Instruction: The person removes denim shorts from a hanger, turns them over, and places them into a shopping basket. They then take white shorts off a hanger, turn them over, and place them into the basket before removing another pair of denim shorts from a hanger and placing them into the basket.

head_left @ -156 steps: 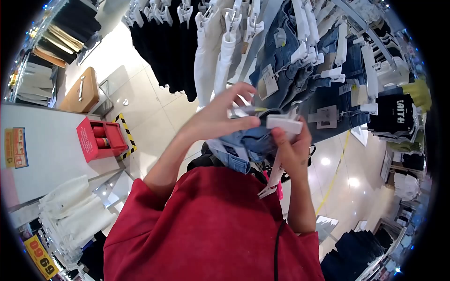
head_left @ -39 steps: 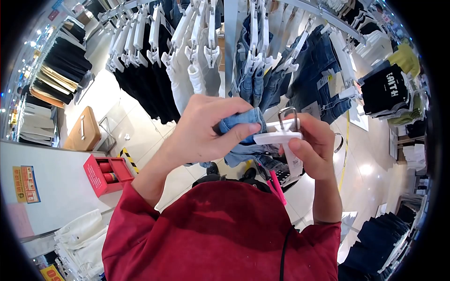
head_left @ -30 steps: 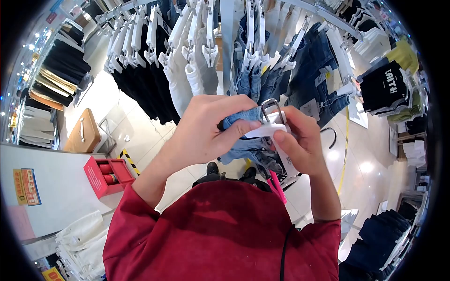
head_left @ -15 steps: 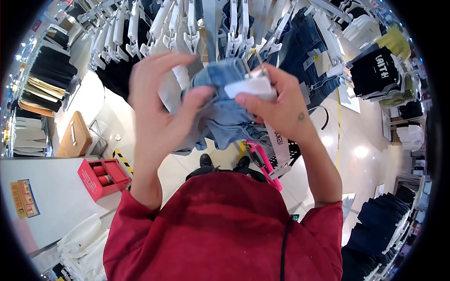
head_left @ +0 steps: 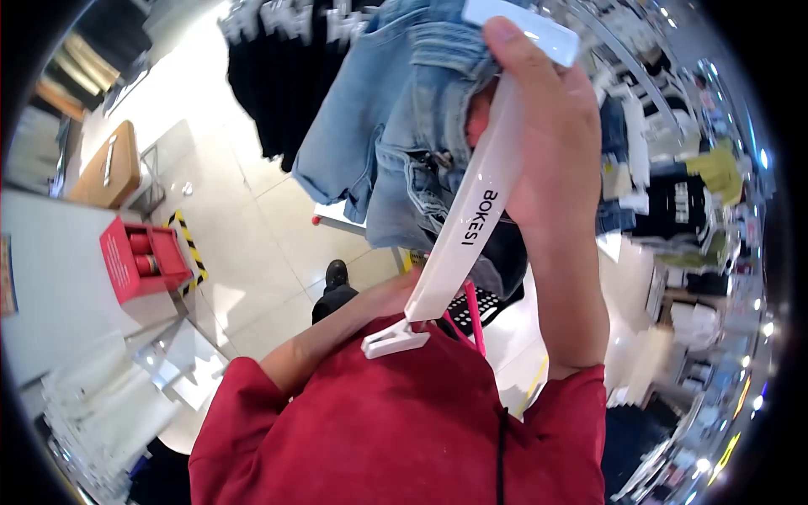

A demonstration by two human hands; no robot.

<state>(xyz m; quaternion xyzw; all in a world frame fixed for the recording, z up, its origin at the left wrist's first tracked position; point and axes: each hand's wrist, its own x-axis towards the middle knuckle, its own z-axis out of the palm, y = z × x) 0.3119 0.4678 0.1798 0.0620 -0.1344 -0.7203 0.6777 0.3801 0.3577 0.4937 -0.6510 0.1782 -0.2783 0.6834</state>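
Note:
My right hand (head_left: 547, 143) is closed at the upper right around a white clip hanger (head_left: 471, 227) lettered BOKESI. Its thumb presses near the white clip end at the top; the other clip hangs down in front of my red top. Light blue denim jeans (head_left: 387, 109) hang folded from the hanger, beside the right hand, with their waistband towards it. My left forearm reaches across low in front of me. The left hand (head_left: 406, 286) goes behind the hanger and the denim, its fingers hidden.
Black garments (head_left: 273, 93) hang on a rail ahead. A red box with red cylinders (head_left: 143, 252) stands at left by a striped marking, near a brown stool (head_left: 109, 164). A black dotted basket with a pink bar (head_left: 475, 316) is below the hanger. Clothes racks line the right side.
The view has turned and shifted. The denim and hanger have come up close, with the hanger now slanting across. My left hand has dropped from beside the denim to low behind the hanger.

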